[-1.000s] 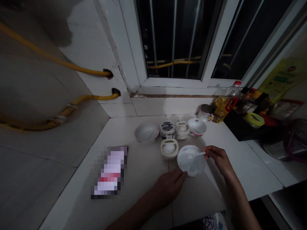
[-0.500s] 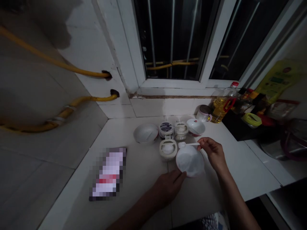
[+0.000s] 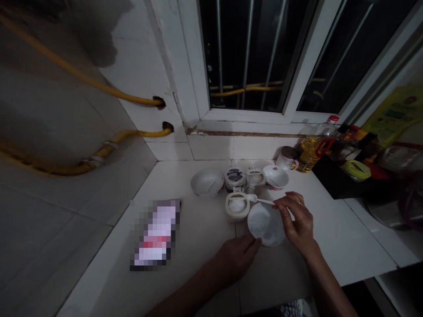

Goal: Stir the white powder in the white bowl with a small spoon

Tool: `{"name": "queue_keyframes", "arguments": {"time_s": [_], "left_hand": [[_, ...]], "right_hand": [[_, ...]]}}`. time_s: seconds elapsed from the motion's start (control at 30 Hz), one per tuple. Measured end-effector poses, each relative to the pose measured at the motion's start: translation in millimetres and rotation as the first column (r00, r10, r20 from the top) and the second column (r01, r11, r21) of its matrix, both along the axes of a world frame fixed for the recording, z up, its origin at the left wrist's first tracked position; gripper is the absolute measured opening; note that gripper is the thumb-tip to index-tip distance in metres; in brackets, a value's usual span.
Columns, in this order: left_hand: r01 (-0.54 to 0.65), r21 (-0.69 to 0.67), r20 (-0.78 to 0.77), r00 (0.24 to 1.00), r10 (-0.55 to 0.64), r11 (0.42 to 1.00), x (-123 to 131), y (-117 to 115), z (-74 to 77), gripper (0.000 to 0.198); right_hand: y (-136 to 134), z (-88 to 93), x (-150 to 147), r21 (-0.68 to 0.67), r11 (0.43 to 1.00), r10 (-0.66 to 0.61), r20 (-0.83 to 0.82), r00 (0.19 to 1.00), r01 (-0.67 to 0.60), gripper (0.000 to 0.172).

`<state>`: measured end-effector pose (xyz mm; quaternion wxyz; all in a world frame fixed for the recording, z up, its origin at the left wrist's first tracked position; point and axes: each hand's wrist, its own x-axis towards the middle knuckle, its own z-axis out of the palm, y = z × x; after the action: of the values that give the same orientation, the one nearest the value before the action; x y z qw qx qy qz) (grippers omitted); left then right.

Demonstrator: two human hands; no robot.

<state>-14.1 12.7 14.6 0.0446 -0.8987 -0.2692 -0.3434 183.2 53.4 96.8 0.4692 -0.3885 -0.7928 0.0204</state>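
Note:
My right hand pinches the handle of a small white spoon. The spoon's bowl points left, over the edge of a square cream-rimmed jar holding white powder. Just below the spoon sits a round white bowl on the white counter. My left hand rests on the counter with fingers curled, its fingertips touching the bowl's near-left rim.
Behind stand a white bowl, a dark-lidded jar, a clear jar and a red-trimmed bowl. A mug, an oil bottle and packets sit at right. A blurred flat item lies left. Yellow pipes run along the wall.
My right hand lifted the spoon out of the white bowl and carried it left and away, to the square jar. My left hand stayed at the bowl's rim.

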Motion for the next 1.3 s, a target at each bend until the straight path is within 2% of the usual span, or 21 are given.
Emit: {"name": "queue_keyframes", "arguments": {"time_s": [0.07, 0.17, 0.3, 0.43, 0.53, 0.67, 0.73, 0.83, 0.9, 0.97, 1.13, 1.3], "left_hand": [[0.003, -0.011, 0.004, 1.000, -0.003, 1.000, 0, 0, 0.1, 0.024], [0.008, -0.014, 0.008, 1.000, -0.008, 1.000, 0, 0, 1.0, 0.025], [0.020, -0.012, 0.002, 1.000, -0.020, 1.000, -1, 0, 1.8, 0.024], [0.014, -0.013, 0.000, 1.000, -0.014, 1.000, 0, 0, 1.8, 0.022], [0.004, -0.011, -0.004, 1.000, -0.005, 1.000, -1, 0, 2.0, 0.023], [0.007, -0.011, -0.012, 1.000, -0.008, 1.000, -1, -1, 3.6, 0.024], [0.006, -0.008, -0.012, 1.000, -0.006, 1.000, -1, -1, 4.0, 0.023], [0.008, -0.001, -0.005, 1.000, -0.008, 1.000, -1, 0, 3.0, 0.022], [0.011, -0.008, -0.004, 1.000, -0.011, 1.000, -1, 0, 1.7, 0.022], [0.008, -0.020, -0.008, 1.000, -0.008, 1.000, -1, 0, 0.6, 0.023], [0.003, -0.029, -0.001, 1.000, -0.003, 1.000, 0, 0, 2.8, 0.023], [-0.018, 0.005, 0.051, 0.999, 0.018, 1.000, 0, 0, 9.9, 0.021]], "right_hand": [[-1, 0.7, 11, -0.149, 0.989, -0.017, -0.045, 0.999, 0.010, 0.015], [-3, -3.8, 26, -0.285, 0.958, 0.002, 0.065, 0.998, 0.016, 0.015], [-2, -14.4, 29, -0.252, 0.967, 0.020, 0.256, 0.966, 0.046, 0.019], [-1, -18.0, 17, -0.212, 0.975, 0.125, 0.271, 0.954, -0.068, 0.023], [-3, -13.6, 14, -0.302, 0.941, 0.232, 0.242, 0.942, -0.154, 0.024], [-7, -9.5, 21, -0.464, 0.869, 0.287, 0.191, 0.939, -0.171, 0.022], [-9, -10.9, 25, -0.530, 0.838, 0.227, 0.122, 0.966, -0.130, 0.023], [-10, -14.5, 31, -0.623, 0.781, 0.031, -0.012, 0.999, -0.032, 0.027], [-8, -15.8, 34, -0.679, 0.734, -0.091, -0.104, 0.990, -0.004, 0.028], [-6, -16.1, 36, -0.723, 0.691, -0.172, -0.186, 0.967, -0.016, 0.027], [-1, -19.6, 40, -0.784, 0.615, -0.275, -0.313, 0.909, -0.084, 0.028], [0, -27.2, 41, -0.793, 0.585, -0.351, -0.437, 0.828, -0.170, 0.029]]}}
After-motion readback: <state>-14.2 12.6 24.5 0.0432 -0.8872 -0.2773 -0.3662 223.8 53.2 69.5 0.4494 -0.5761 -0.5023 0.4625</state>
